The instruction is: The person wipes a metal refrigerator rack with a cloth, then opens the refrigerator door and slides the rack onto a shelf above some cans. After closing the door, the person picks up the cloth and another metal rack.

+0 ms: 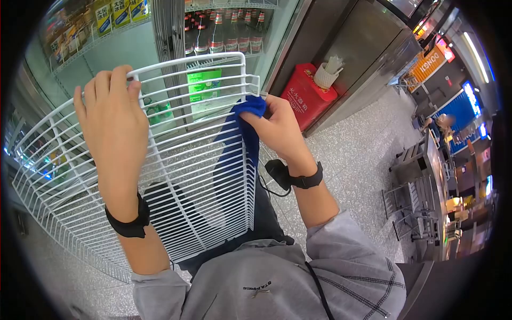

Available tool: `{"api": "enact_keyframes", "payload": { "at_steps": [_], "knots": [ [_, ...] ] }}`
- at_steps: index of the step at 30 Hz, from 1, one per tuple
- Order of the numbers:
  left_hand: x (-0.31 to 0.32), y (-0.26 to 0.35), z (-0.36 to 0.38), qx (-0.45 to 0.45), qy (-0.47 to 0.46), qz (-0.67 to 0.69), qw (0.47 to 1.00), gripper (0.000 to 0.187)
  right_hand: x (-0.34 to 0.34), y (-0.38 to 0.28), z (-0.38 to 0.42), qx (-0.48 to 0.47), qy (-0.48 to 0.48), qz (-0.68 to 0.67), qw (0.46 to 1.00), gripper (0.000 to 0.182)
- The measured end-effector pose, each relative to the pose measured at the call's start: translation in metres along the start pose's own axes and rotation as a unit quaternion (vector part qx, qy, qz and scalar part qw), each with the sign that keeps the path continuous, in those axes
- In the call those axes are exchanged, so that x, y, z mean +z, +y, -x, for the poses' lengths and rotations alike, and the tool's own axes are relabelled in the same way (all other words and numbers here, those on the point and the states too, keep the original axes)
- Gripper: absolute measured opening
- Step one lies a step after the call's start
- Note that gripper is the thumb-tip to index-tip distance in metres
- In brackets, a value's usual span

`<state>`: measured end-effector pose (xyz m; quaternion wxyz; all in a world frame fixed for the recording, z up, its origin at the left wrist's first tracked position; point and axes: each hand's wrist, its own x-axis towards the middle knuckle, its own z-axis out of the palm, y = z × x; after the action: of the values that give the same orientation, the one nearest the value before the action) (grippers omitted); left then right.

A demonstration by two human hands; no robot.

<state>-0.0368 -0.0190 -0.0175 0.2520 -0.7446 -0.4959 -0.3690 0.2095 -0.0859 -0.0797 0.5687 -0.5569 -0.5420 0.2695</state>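
Note:
A white wire shelf (176,170) stands tilted in front of my body, its far edge raised toward the open fridge. My left hand (114,112) grips the top rail of the shelf, fingers curled over the wire. In my right hand (280,125) is a blue cloth (249,114), pinched against the shelf's right side near the corner bracket. The rest of the cloth hangs down behind the wires. Both wrists wear black straps.
Behind the shelf is a fridge with bottles (216,34) and boxed goods (114,16) on its racks. A red box (306,96) carrying a white holder (326,76) stands right of it. Tables and chairs (416,213) line the right, with a person (444,124) farther off.

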Motion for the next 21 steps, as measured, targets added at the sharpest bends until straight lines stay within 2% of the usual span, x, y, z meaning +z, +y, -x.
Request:
{"api": "enact_keyframes", "payload": {
  "at_steps": [8,11,14,15,17,21],
  "knots": [
    [0.002,-0.001,-0.001,0.005,0.001,0.005,1.000,0.019,-0.001,-0.003,0.002,-0.006,0.022,0.061,0.998,0.019],
    [0.002,0.000,0.000,0.008,0.005,0.010,1.000,0.019,-0.001,0.000,0.005,-0.016,0.033,0.046,0.998,0.016],
    [0.004,0.000,0.001,0.013,0.010,0.006,1.000,0.019,0.001,-0.004,0.003,0.017,-0.012,-0.092,0.996,0.013],
    [0.004,0.000,0.001,0.013,0.013,0.001,1.000,0.019,-0.005,-0.001,-0.001,0.092,-0.051,-0.120,0.987,0.015],
    [0.004,-0.002,0.002,0.011,0.015,0.004,1.000,0.019,-0.009,-0.006,-0.006,0.104,-0.106,-0.140,0.979,0.017],
    [0.007,-0.003,0.003,0.015,0.030,-0.002,0.999,0.017,-0.007,-0.016,-0.010,0.109,-0.119,0.002,0.987,0.017]
  ]
}}
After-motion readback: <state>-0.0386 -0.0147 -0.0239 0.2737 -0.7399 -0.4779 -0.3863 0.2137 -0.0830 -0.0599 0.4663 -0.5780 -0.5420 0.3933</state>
